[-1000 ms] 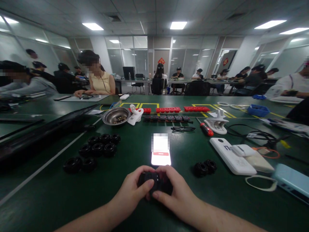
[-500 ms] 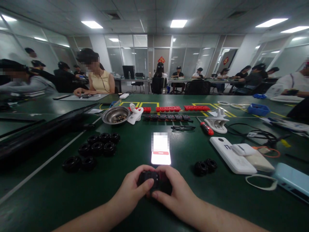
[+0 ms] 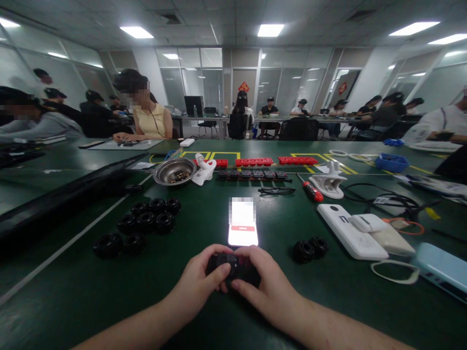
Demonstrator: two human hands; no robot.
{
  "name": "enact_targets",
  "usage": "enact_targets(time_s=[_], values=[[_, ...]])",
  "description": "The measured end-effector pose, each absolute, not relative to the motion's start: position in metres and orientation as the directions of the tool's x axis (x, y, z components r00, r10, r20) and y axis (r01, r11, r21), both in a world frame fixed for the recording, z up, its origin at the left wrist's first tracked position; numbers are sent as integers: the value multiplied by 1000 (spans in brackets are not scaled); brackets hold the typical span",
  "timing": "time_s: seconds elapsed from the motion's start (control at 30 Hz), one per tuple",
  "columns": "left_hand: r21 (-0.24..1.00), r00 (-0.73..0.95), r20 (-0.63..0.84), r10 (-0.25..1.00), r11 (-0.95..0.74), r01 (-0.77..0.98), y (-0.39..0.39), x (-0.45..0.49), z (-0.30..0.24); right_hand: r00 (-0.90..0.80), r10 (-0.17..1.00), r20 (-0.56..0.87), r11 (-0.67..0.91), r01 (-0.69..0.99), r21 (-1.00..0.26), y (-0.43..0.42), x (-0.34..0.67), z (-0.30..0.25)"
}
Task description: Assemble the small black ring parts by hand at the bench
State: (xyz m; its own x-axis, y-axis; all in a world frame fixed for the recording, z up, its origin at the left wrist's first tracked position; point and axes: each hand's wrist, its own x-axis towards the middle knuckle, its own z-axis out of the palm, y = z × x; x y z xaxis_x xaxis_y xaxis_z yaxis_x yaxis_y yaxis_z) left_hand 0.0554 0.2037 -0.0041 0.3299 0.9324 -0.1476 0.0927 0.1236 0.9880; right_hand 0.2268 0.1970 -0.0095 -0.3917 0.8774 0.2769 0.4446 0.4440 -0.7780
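Left hand (image 3: 205,270) and right hand (image 3: 269,278) — fingers pinching a black part (image 3: 235,267) over the counter (image 3: 197,218) — even thumb pressure should steady it.

The single camera looks from the wearer's head, forward and somewhat down across the green table (image 3: 204,214). The left hand (image 3: 204,272) and right hand (image 3: 268,277) sit near it, while its wide view reaches the far glass wall (image 3: 284,82) and ceiling (image 3: 211,29).
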Motion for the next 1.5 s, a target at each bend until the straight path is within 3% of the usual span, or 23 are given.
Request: enact_targets(time_s=[1.5], values=[[988,373,-142,917,106,115,202,53,-7,-400,885,239,409,421,-810,201,227,-11]])
